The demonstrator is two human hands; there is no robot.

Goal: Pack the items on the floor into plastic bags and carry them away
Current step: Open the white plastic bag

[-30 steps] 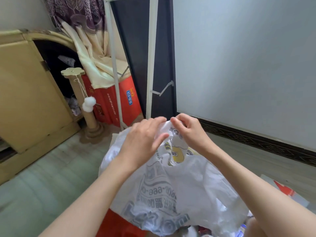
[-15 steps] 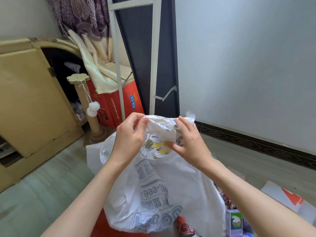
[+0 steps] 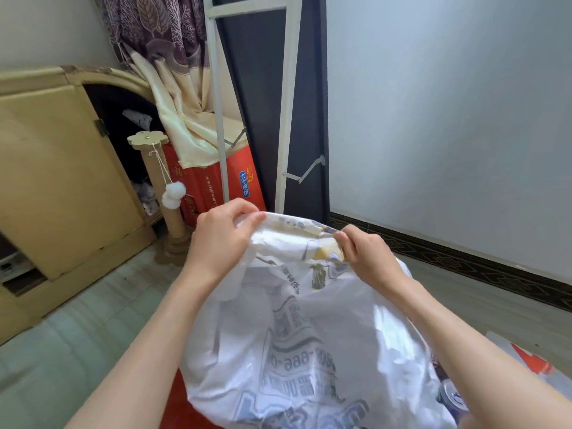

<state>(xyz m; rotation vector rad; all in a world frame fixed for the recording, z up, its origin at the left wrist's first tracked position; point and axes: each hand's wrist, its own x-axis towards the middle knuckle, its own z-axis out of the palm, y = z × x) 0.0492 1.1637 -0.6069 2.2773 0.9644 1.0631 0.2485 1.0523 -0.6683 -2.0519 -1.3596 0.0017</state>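
A white plastic bag (image 3: pixel 309 335) with grey and yellow print hangs in front of me, filling the lower middle of the view. My left hand (image 3: pixel 221 239) pinches the bag's top edge on the left. My right hand (image 3: pixel 365 252) pinches the same edge on the right, so the rim is stretched between them. At the bottom right, a can (image 3: pixel 452 396) and a white and red pack (image 3: pixel 532 363) lie on the floor, partly hidden by my right forearm and the bag. Something red (image 3: pixel 185 410) shows under the bag.
A yellow cabinet (image 3: pixel 55 168) stands at left with its door open. A cardboard scratching post (image 3: pixel 161 193) with white pompoms and a red carton (image 3: pixel 216 181) stand behind. A dark panel in a white frame (image 3: pixel 284 119) leans against the wall. Pale floor tiles (image 3: pixel 77 335) spread to the left.
My hands have moved apart along the bag's top edge, stretching it wider. The bag hangs fuller and covers more of the items on the floor.
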